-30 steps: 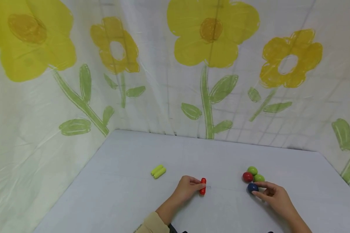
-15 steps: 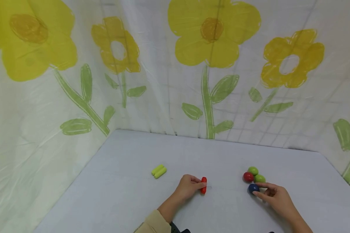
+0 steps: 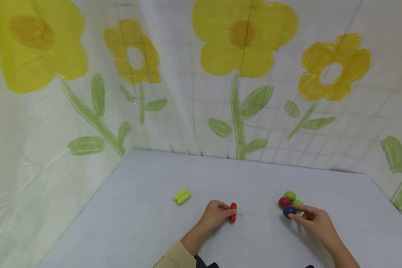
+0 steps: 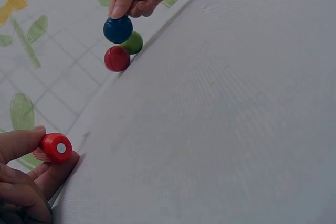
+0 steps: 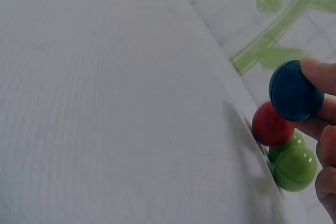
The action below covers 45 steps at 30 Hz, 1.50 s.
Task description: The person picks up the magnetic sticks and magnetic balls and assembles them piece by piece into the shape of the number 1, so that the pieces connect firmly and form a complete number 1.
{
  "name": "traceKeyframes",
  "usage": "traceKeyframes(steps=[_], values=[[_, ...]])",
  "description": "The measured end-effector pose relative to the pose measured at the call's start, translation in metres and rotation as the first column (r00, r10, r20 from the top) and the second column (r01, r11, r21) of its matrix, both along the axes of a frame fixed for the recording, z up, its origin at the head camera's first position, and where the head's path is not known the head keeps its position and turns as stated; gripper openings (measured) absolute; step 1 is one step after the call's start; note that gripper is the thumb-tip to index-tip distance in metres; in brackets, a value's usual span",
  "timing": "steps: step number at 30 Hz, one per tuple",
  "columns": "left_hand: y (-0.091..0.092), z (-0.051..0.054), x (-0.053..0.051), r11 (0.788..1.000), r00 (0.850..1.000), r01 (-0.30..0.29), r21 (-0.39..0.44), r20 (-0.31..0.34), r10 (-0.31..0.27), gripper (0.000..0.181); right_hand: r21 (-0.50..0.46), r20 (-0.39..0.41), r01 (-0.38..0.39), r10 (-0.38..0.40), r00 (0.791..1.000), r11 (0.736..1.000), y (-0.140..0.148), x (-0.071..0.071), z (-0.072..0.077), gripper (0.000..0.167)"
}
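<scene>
In the head view my left hand (image 3: 216, 216) pinches a short red stick (image 3: 233, 217) near the table's middle. The left wrist view shows the stick's round end (image 4: 56, 148) with a white dot, between thumb and fingers. My right hand (image 3: 316, 223) pinches a dark blue egg-shaped ball (image 3: 288, 212) between thumb and fingertips. A seam runs round the blue ball (image 5: 294, 92) in the right wrist view, where it is held above the table. Just behind it sit a red ball (image 3: 284, 202) and two green balls (image 3: 290, 195), grouped close together; the nearer green one is partly hidden.
Two yellow-green sticks (image 3: 183, 198) lie side by side, left of my left hand. A white cloth covers the table (image 3: 147, 230). A curtain (image 3: 181, 111) printed with yellow flowers hangs along its back and left edges.
My right hand has raised the blue ball slightly, and it now covers part of the nearer green ball. My left hand and the red stick stay almost still.
</scene>
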<state>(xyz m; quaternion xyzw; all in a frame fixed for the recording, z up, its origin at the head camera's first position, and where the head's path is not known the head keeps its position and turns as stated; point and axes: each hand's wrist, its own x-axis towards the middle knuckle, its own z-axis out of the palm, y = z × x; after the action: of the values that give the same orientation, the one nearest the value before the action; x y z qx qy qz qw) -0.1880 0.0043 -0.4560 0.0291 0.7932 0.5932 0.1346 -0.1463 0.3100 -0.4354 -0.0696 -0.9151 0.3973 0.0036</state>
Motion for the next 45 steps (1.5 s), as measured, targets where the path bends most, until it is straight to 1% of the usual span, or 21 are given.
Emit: traceKeyframes(steps=[5,9,15,18,20,24,26,33,36,39,43,45], values=[[0.000,0.001,0.000,1.000,1.000,0.005,0.013,0.011,-0.005,0.025,-0.030,-0.040,-0.027,0.026,0.999,0.999,-0.007,-0.004,0.006,0.052],[0.001,0.002,0.001,1.000,1.000,-0.005,0.013,0.012,0.005,0.022,-0.060,-0.082,-0.069,0.063,0.995,0.996,-0.014,-0.012,0.009,0.048],[0.001,0.002,0.001,1.000,1.000,0.001,0.006,0.002,-0.001,0.023,-0.102,-0.152,-0.129,0.113,0.982,0.986,-0.028,-0.027,0.007,0.042],[0.002,0.001,0.000,1.000,1.000,0.006,0.010,-0.008,-0.006,0.022,-0.122,-0.173,-0.155,0.133,0.976,0.980,-0.037,-0.033,0.006,0.040],[0.002,0.000,0.000,1.000,1.000,0.006,0.008,-0.004,-0.006,0.022,-0.148,-0.173,-0.171,0.144,0.974,0.974,-0.042,-0.037,0.005,0.041],[0.003,0.000,0.000,1.000,1.000,0.005,0.004,0.016,-0.005,0.022,-0.221,-0.164,-0.204,0.170,0.972,0.954,-0.051,-0.044,0.002,0.043],[0.003,0.000,0.000,1.000,1.000,0.006,-0.001,0.022,-0.006,0.023,-0.238,-0.154,-0.215,0.182,0.971,0.947,-0.055,-0.047,0.002,0.044],[0.003,0.000,0.000,1.000,1.000,0.008,0.002,0.021,-0.008,0.024,-0.235,-0.099,-0.233,0.215,0.972,0.944,-0.066,-0.059,-0.004,0.046],[0.003,0.000,0.001,1.000,1.000,0.008,0.004,0.014,-0.008,0.024,-0.236,-0.089,-0.245,0.230,0.969,0.940,-0.069,-0.064,-0.007,0.046],[0.002,0.000,0.001,1.000,1.000,0.007,0.000,0.011,-0.007,0.025,-0.240,-0.091,-0.273,0.259,0.962,0.932,-0.074,-0.071,-0.010,0.045],[0.002,0.000,0.000,1.000,1.000,0.002,-0.009,0.011,-0.002,0.026,-0.272,-0.113,-0.316,0.296,0.948,0.909,-0.083,-0.082,-0.010,0.045],[0.002,-0.001,0.000,1.000,1.000,0.002,-0.008,0.012,-0.002,0.026,-0.285,-0.127,-0.346,0.323,0.938,0.894,-0.087,-0.087,-0.010,0.044]])
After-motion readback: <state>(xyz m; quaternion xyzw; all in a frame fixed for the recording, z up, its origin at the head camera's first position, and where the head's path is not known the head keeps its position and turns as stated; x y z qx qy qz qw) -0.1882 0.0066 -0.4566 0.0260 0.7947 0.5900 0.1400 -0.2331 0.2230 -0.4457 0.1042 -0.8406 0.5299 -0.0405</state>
